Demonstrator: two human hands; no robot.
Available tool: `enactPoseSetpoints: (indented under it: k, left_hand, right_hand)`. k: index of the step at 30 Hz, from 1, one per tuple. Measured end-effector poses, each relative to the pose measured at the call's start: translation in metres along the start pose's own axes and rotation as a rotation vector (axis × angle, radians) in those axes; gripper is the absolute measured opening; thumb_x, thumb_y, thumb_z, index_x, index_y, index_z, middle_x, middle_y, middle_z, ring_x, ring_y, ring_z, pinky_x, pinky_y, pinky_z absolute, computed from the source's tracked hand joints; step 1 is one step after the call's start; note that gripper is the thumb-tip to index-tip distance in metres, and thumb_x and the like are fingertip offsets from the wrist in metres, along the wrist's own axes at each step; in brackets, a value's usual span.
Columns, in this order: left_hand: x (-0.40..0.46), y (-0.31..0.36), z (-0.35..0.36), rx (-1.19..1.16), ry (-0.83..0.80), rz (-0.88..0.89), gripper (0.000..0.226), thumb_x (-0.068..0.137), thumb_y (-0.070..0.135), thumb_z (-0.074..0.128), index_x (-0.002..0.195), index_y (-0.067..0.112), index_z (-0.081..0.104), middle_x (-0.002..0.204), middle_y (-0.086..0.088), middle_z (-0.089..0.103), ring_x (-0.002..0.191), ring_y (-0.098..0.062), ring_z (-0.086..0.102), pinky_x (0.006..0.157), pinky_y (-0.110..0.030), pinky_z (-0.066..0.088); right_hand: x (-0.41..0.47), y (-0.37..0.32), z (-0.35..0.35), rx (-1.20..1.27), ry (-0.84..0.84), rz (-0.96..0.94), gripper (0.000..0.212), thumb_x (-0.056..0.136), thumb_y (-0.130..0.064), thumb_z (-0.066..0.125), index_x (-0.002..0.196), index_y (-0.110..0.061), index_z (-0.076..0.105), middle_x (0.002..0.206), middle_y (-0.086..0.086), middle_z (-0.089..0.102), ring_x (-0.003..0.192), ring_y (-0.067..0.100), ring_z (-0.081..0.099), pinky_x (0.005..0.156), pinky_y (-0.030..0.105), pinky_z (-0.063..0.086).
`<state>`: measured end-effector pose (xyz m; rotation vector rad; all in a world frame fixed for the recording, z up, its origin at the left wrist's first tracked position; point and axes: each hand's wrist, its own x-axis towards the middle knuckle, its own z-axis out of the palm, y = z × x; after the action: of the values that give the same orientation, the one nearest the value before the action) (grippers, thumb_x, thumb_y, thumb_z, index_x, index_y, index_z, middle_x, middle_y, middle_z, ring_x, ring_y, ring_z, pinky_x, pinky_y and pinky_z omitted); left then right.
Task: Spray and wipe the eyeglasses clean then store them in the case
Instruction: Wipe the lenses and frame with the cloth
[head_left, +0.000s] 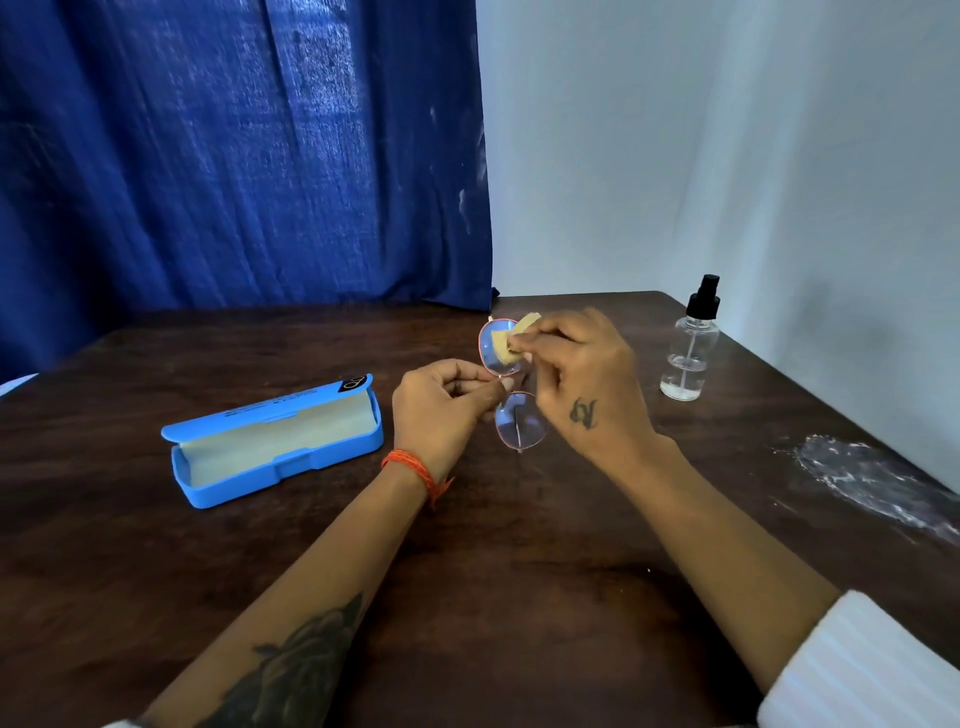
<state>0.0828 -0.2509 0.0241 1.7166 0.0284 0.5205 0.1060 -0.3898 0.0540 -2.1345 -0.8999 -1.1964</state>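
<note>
Thin red-rimmed eyeglasses (519, 421) are held upright above the dark wooden table (467, 571), one lens above the other. My left hand (441, 410) pinches the frame at the bridge between the lenses. My right hand (582, 374) pinches a small beige cloth (511, 343) folded over the upper lens. The blue glasses case (280, 441) lies open to the left of my hands, with a pale lining and nothing inside. A clear spray bottle (691, 348) with a black nozzle stands to the right, apart from both hands.
A crumpled clear plastic wrapper (872, 483) lies near the table's right edge. A blue curtain (234, 156) hangs behind the table on the left, and a white wall (727, 130) rises at the back right.
</note>
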Motion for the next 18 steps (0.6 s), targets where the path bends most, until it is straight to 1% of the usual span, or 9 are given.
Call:
enactPoseSetpoints:
  k: [3, 5, 7, 9, 13, 15, 18]
  left_hand:
    - [-0.004, 0.0, 0.001, 0.027, -0.045, 0.004, 0.007, 0.071, 0.016, 0.076, 0.075, 0.016, 0.07, 0.069, -0.004, 0.073, 0.063, -0.012, 0.067, 0.066, -0.024, 0.054]
    - [-0.005, 0.0, 0.001, 0.026, -0.062, 0.004, 0.008, 0.071, 0.014, 0.075, 0.076, 0.019, 0.07, 0.07, -0.002, 0.073, 0.065, -0.009, 0.067, 0.066, -0.023, 0.054]
    - [-0.003, 0.0, 0.0, 0.018, -0.065, -0.009, 0.01, 0.072, 0.013, 0.074, 0.077, 0.02, 0.07, 0.076, -0.004, 0.073, 0.072, -0.014, 0.069, 0.072, -0.03, 0.055]
    - [-0.002, -0.001, -0.002, 0.0, -0.065, -0.022, 0.011, 0.071, 0.011, 0.074, 0.078, 0.02, 0.071, 0.079, -0.007, 0.074, 0.079, -0.02, 0.07, 0.077, -0.037, 0.055]
    - [-0.002, -0.002, -0.002, -0.024, -0.06, -0.041, 0.012, 0.07, 0.008, 0.075, 0.073, 0.018, 0.072, 0.078, -0.014, 0.073, 0.074, -0.024, 0.067, 0.08, -0.04, 0.054]
    - [0.001, -0.003, -0.003, -0.033, -0.066, -0.067, 0.013, 0.071, 0.007, 0.075, 0.073, 0.019, 0.071, 0.077, -0.009, 0.073, 0.072, -0.02, 0.068, 0.078, -0.038, 0.055]
    - [0.001, -0.004, -0.002, -0.022, -0.07, -0.076, 0.012, 0.071, 0.009, 0.075, 0.072, 0.021, 0.071, 0.069, 0.0, 0.072, 0.06, -0.007, 0.064, 0.066, -0.026, 0.051]
  right_hand:
    - [0.003, -0.004, 0.004, 0.01, 0.006, 0.046, 0.023, 0.07, 0.011, 0.066, 0.09, 0.001, 0.072, 0.084, 0.018, 0.068, 0.079, 0.034, 0.062, 0.072, 0.031, 0.049]
    - [0.003, -0.009, 0.008, 0.055, -0.027, 0.018, 0.023, 0.07, 0.009, 0.068, 0.091, 0.0, 0.072, 0.086, 0.017, 0.068, 0.082, 0.032, 0.062, 0.075, 0.03, 0.049]
    - [-0.001, -0.012, 0.012, 0.084, -0.083, -0.024, 0.023, 0.07, 0.009, 0.068, 0.09, -0.001, 0.073, 0.088, 0.015, 0.069, 0.083, 0.03, 0.063, 0.076, 0.029, 0.049]
    - [-0.005, -0.009, 0.013, 0.135, -0.107, -0.005, 0.022, 0.07, 0.01, 0.068, 0.087, -0.003, 0.074, 0.087, 0.012, 0.07, 0.083, 0.027, 0.063, 0.076, 0.028, 0.049]
    - [-0.011, 0.001, 0.011, 0.245, -0.081, 0.107, 0.025, 0.065, 0.013, 0.068, 0.078, -0.008, 0.075, 0.081, 0.007, 0.072, 0.078, 0.022, 0.065, 0.073, 0.029, 0.052]
    - [-0.009, 0.006, 0.01, 0.234, -0.058, 0.142, 0.027, 0.064, 0.013, 0.068, 0.078, -0.008, 0.076, 0.081, 0.008, 0.072, 0.077, 0.023, 0.066, 0.071, 0.03, 0.054]
    - [-0.004, 0.009, 0.011, 0.19, 0.009, 0.205, 0.023, 0.07, 0.009, 0.068, 0.085, -0.007, 0.075, 0.086, 0.011, 0.072, 0.08, 0.026, 0.066, 0.073, 0.034, 0.053]
